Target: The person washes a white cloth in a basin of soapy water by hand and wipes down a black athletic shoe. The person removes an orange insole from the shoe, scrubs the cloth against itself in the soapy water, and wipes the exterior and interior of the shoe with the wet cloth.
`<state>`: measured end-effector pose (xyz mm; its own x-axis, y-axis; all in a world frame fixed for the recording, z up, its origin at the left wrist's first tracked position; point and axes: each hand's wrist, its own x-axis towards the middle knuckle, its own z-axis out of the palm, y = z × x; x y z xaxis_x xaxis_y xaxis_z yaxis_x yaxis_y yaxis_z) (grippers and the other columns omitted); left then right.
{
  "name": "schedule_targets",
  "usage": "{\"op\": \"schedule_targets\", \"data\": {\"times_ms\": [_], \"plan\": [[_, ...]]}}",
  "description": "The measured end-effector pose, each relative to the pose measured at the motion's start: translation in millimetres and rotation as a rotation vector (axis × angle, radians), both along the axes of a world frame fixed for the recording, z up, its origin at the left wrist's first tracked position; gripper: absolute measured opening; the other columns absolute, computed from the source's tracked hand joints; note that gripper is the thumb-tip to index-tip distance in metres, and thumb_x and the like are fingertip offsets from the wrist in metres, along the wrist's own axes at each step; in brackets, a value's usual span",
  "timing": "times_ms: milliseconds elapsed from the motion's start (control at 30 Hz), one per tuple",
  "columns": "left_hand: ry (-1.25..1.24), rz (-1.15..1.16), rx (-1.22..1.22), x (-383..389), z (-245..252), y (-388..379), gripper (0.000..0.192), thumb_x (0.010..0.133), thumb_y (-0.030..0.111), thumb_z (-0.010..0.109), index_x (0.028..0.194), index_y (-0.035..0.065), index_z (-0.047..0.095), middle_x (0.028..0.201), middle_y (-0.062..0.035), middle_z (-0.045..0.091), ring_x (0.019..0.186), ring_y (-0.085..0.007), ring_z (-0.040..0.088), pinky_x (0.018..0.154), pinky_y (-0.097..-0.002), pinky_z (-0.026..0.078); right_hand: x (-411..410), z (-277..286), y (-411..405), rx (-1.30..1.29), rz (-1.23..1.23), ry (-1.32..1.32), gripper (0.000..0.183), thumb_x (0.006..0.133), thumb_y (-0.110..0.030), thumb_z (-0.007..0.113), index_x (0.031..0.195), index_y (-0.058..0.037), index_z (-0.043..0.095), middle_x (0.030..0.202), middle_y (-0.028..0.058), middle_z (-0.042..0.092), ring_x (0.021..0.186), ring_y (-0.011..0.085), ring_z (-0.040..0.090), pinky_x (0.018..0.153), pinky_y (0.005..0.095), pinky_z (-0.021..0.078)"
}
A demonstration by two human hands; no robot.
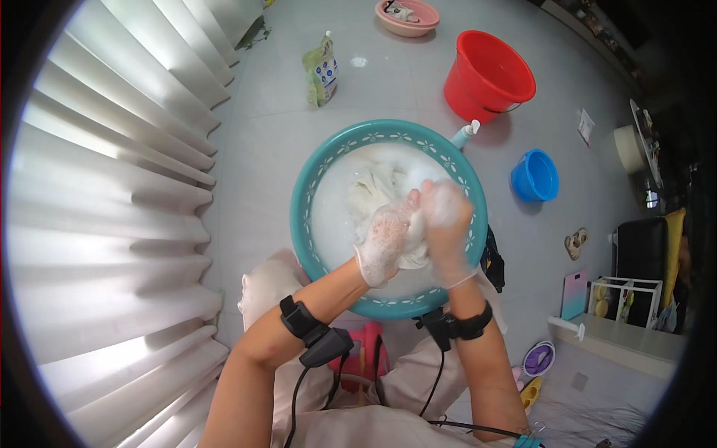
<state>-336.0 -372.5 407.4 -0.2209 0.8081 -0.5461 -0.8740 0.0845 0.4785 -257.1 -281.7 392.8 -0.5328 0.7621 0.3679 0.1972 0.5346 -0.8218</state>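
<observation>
A teal plastic basin (302, 207) holds sudsy white water and a soaked whitish cloth (372, 187). Both of my hands are over the basin, covered in foam and close together. My left hand (387, 232) is closed around part of the cloth, whose lower folds hang between the hands. Beside it on the right, my right hand (448, 215) is curled on the same cloth and blurred by motion; foam hides its fingers. Black straps with small devices and cables sit on both forearms.
Beyond the basin stand a green detergent pouch (321, 75), a pump bottle (464, 136), a red bucket (476, 84) and a pink basin (411, 28) with cloth in it. A blue bucket (534, 176) is at the right. White curtains (123, 224) hang along the left.
</observation>
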Motion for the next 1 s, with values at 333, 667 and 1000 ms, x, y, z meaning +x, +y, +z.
{"op": "schedule_targets", "data": {"times_ms": [333,667,1000], "plan": [[0.160,0.217,0.215,-54,-6,4,0.035,0.093,0.027,0.057,0.113,-0.0005,0.054,0.097,-0.0088,0.059,0.090,-0.0169,0.059,0.078,-0.0282,0.050,11,11,9,-0.819,0.497,-0.175,0.033,0.088,-0.018,0.061,0.113,0.0029,0.055,0.101,0.0065,0.061,0.091,0.0142,0.058,0.082,0.0258,0.0455],[0.862,-0.204,0.056,-43,4,4,0.039,0.088,0.011,0.058,0.124,-0.0025,0.051,0.113,-0.0152,0.057,0.100,-0.0206,0.058,0.085,-0.0283,0.048,11,12,27,-1.500,0.282,0.609,0.039,0.091,-0.015,0.050,0.124,0.0037,0.044,0.120,0.0156,0.053,0.110,0.0242,0.056,0.097,0.0374,0.0452],[1.511,-0.388,0.151,-36,-15,-3,0.069,0.074,0.005,0.068,0.135,-0.0006,0.037,0.126,-0.0179,0.049,0.108,-0.0261,0.053,0.092,-0.0337,0.044,15,9,30,-1.684,0.183,0.837,0.041,0.089,-0.020,0.051,0.123,0.0025,0.046,0.118,0.0167,0.056,0.110,0.0281,0.057,0.096,0.0408,0.0466]]}}
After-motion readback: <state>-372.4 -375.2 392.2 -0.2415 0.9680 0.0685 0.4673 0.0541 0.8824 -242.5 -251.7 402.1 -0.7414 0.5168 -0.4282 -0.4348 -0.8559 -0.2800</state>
